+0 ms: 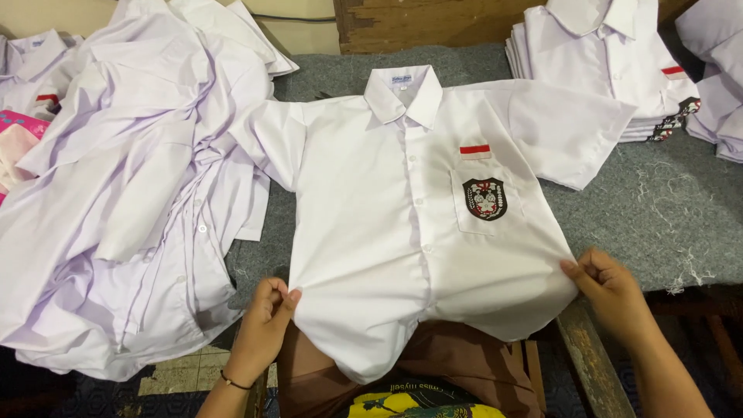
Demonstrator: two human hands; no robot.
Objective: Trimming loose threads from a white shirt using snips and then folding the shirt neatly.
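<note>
We see no boxes, bins or trays in the frame; the only pocket in sight is the chest pocket (486, 200) on the spread shirt, right of centre, flat, with a dark crest on it and a small red-and-white strip just above. Whether anything is inside it we cannot tell.

The white short-sleeved shirt (402, 224) lies face up in the middle of the frame on a grey felt-covered table (681, 209), buttoned down the front, collar toward the top, both sleeves spread outward. Its hem hangs over the near table edge at lower centre, above our brown garment.

Upper left to lower left: a loose, crumpled heap of white shirts (131, 193), its edge touching the spread shirt's sleeve on that side. A pink item (19, 124) shows at the far left edge. Upper right: a neat stack of folded shirts (611, 62), just beyond the other sleeve, touching or nearly so. More white cloth sits at the far right edge. Loose white thread scraps (681, 263) lie on the felt at right. Nothing lies on the spread shirt.

Left hand (263, 325), lower left of centre: fingers curled, thumb and fingertips pinching the shirt's side edge near the hem; a thin dark band at the wrist. Right hand (611, 290), lower right: fingers bent, pinching the opposite side edge at about the same height. Both forearms enter from the bottom of the frame.
</note>
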